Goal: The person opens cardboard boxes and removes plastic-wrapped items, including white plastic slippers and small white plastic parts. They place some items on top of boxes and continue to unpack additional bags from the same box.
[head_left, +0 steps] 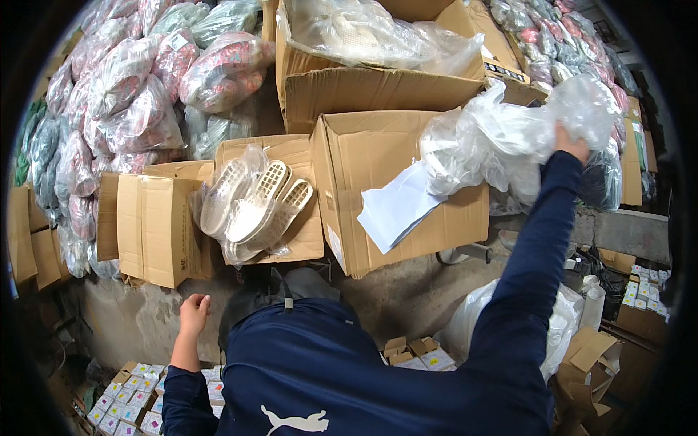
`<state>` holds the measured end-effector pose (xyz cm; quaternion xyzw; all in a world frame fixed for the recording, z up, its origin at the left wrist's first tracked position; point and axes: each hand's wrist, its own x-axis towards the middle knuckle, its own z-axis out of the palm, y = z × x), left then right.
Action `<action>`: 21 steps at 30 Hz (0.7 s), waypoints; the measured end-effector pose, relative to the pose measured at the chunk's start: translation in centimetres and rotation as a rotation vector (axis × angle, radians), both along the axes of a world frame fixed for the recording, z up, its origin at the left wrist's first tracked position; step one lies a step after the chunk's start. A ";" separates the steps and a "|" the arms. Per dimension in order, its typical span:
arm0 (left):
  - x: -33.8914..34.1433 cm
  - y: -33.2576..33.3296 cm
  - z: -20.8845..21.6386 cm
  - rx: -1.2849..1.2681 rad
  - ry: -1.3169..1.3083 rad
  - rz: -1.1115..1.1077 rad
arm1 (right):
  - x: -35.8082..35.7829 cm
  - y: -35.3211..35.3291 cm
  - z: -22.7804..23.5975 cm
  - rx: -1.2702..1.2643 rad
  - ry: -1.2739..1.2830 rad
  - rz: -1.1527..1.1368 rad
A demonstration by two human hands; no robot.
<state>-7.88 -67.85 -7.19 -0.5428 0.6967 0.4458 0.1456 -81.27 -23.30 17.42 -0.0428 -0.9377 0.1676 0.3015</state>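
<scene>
My right hand, reached far out to the right, grips a clear plastic bag whose crumpled film spreads leftward over a cardboard box. My left hand hangs low at the left, fingers curled in with nothing seen in them. Nearest to it stands a small upright carton. Right of that carton, a bundle of cream shoe soles in clear plastic rests on an open cardboard box. White paper sheets lie on the larger cardboard box, partly under the plastic.
Behind, a big open carton holds plastic-wrapped goods. Stuffed clear bags pile up at the far left, with more bags at the far right. Small labelled boxes sit low left. A white sack stands beneath my right arm.
</scene>
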 end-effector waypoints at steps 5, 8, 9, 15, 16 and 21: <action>0.3 1.0 -0.2 -0.016 -0.005 -0.062 | 3.5 -4.0 -17.9 0.689 -1.004 0.030; 0.7 1.2 -0.2 -0.078 0.049 -0.078 | 3.4 -0.9 -17.7 0.260 -0.725 0.035; 0.8 1.2 0.0 -0.084 0.064 -0.091 | 3.7 0.0 -16.1 0.168 -0.776 0.163; 0.6 0.8 0.6 -0.016 -0.024 -0.053 | 9.1 -0.4 1.4 0.232 -0.549 0.216; 0.4 0.7 0.5 -0.005 -0.028 -0.046 | 10.9 -1.9 3.4 0.053 -0.466 0.146; 0.2 -1.2 0.1 -0.054 -0.066 -0.155 | 19.9 -10.1 3.5 -0.592 -0.343 0.650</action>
